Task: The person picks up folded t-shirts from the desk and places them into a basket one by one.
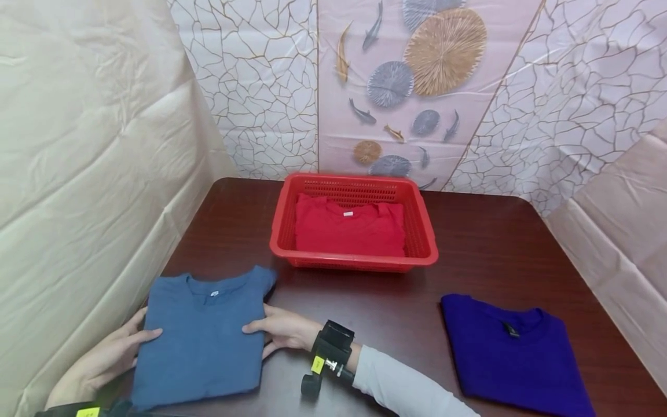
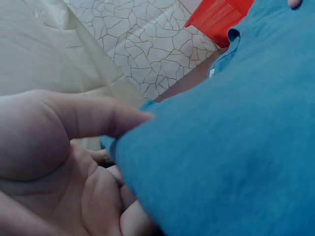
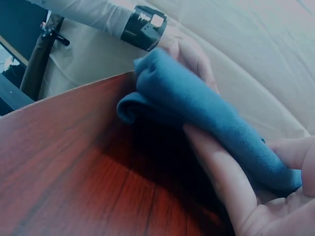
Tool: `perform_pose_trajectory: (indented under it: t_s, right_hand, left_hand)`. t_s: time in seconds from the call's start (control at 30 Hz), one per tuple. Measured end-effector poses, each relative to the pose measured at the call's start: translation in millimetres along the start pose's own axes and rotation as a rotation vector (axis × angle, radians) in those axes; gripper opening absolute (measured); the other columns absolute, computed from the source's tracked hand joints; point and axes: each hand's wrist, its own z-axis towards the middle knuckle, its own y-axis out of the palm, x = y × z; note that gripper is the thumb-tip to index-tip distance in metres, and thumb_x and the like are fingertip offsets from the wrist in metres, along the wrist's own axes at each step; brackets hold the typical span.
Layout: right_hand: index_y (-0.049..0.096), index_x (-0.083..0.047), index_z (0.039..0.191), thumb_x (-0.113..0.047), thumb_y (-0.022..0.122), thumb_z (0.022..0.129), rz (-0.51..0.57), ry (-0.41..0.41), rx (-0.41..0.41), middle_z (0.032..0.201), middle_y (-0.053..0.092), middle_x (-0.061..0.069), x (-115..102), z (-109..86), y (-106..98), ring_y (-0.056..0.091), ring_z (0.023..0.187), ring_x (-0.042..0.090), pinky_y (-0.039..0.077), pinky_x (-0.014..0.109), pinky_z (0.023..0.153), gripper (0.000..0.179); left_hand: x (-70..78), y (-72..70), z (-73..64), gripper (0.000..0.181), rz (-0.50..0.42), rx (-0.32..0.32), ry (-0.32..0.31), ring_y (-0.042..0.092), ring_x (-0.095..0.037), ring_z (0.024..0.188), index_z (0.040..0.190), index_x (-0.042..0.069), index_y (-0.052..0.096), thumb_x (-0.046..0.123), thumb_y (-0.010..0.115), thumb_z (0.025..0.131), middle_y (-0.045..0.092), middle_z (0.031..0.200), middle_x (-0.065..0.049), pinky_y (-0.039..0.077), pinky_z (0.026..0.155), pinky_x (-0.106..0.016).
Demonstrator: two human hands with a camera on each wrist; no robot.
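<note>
A folded blue T-shirt [image 1: 203,341] is at the left of the table, its collar toward the back. At its left edge my left hand [image 1: 112,353] grips the cloth, thumb on top and fingers beneath. My right hand [image 1: 283,327] pinches the opposite edge the same way. In the right wrist view the shirt's near edge [image 3: 197,103] hangs above the wood, fingers under it. The left wrist view shows my left thumb [image 2: 108,115] on the cloth; some fingertips are hidden under the shirt.
A red plastic basket [image 1: 354,262] stands at the back middle with a folded red T-shirt [image 1: 349,231] inside. A folded dark-blue T-shirt [image 1: 513,353] lies at the right of the brown table [image 1: 484,243]. Cloth curtains [image 1: 99,145] hang close along the left side.
</note>
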Motion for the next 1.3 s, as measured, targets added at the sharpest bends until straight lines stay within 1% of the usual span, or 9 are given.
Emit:
perform_pose_trajectory:
  t_s: [0.27,0.37,0.47,0.57,0.67,0.77,0.87,1.07,1.3]
  right_hand:
    - [0.036,-0.024,0.135,-0.01,0.055,0.089,0.034,-0.046,-0.032,0.125,0.058,0.015,-11,-20.8,2,0.058,0.101,0.027,0.052,0.056,0.075,0.051]
    - [0.035,-0.023,0.136,-0.01,0.055,0.089,0.032,-0.068,-0.036,0.127,0.056,0.013,-22,-34.0,4,0.057,0.103,0.026,0.052,0.056,0.076,0.052]
    - [0.035,-0.024,0.138,-0.01,0.056,0.089,0.032,-0.088,-0.034,0.128,0.055,0.012,-35,-47.3,3,0.057,0.103,0.025,0.053,0.055,0.076,0.055]
    - [0.037,-0.025,0.137,-0.009,0.058,0.088,0.035,-0.112,-0.031,0.125,0.057,0.011,-47,-59.8,1,0.058,0.101,0.025,0.056,0.049,0.07,0.055]
    - [0.038,-0.024,0.137,-0.011,0.059,0.087,0.024,-0.133,-0.033,0.126,0.056,0.01,-61,-72.6,-6,0.059,0.102,0.026,0.056,0.046,0.069,0.056]
    - [0.037,-0.024,0.139,-0.013,0.06,0.087,0.005,-0.151,-0.027,0.128,0.055,0.01,-75,-85.9,-16,0.058,0.104,0.027,0.056,0.045,0.071,0.058]
    - [0.036,-0.025,0.14,-0.014,0.061,0.086,0.003,-0.17,-0.017,0.131,0.051,0.011,-88,-98.7,-30,0.056,0.108,0.03,0.056,0.044,0.072,0.06]
    - [0.034,-0.024,0.141,-0.012,0.059,0.087,0.028,-0.215,0.015,0.136,0.045,0.013,-107,-121.7,-60,0.053,0.113,0.033,0.056,0.043,0.075,0.061]
    - [0.032,-0.02,0.141,-0.012,0.057,0.089,0.002,-0.251,0.137,0.135,0.046,0.015,-124,-146.8,-102,0.054,0.111,0.033,0.055,0.044,0.079,0.058]
  left_hand:
    - [6.9,2.2,-10.0,0.08,-0.076,-0.08,0.066,0.041,0.004,0.113,0.137,0.028,-0.037,0.02,0.034,0.1,-0.022,0.149,-0.015,0.039,0.095,-0.042]
    - [17.3,3.8,-15.2,0.08,-0.073,-0.1,0.108,0.016,-0.015,0.135,0.134,0.023,-0.04,0.016,0.032,0.1,-0.039,0.145,-0.011,0.042,0.091,-0.035]
    - [30.2,7.9,-19.1,0.081,-0.054,-0.085,0.135,-0.018,-0.034,0.132,0.132,0.018,-0.042,0.015,0.032,0.1,-0.049,0.137,-0.009,0.04,0.095,-0.037]
    - [44.2,15.6,-22.0,0.083,-0.07,-0.064,0.151,-0.033,-0.035,0.125,0.132,0.019,-0.042,0.014,0.034,0.1,-0.052,0.135,-0.003,0.01,0.109,-0.063]
    - [60.6,24.3,-22.9,0.084,-0.095,-0.058,0.163,-0.038,-0.032,0.122,0.132,0.022,-0.043,0.014,0.035,0.099,-0.053,0.134,0.0,-0.018,0.09,-0.075]
    - [77.0,33.4,-20.1,0.085,-0.068,-0.047,0.186,-0.015,-0.027,0.135,0.134,0.019,-0.04,0.017,0.037,0.099,-0.047,0.139,-0.007,0.014,0.111,-0.058]
    - [96.8,46.4,-15.9,0.088,-0.02,-0.004,0.159,0.007,-0.022,0.137,0.138,0.02,-0.035,0.024,0.043,0.098,-0.035,0.148,-0.011,0.04,0.101,-0.038]
    - [135.5,73.5,2.6,0.093,0.015,0.033,0.114,-0.001,-0.028,0.138,0.142,0.029,-0.026,0.032,0.053,0.093,-0.026,0.153,-0.002,0.004,0.11,-0.062]
    - [174.5,103.1,50.6,0.094,-0.046,-0.046,0.214,0.013,-0.031,0.136,0.144,0.025,-0.024,0.023,0.054,0.093,-0.01,0.155,-0.012,0.01,0.112,-0.057]
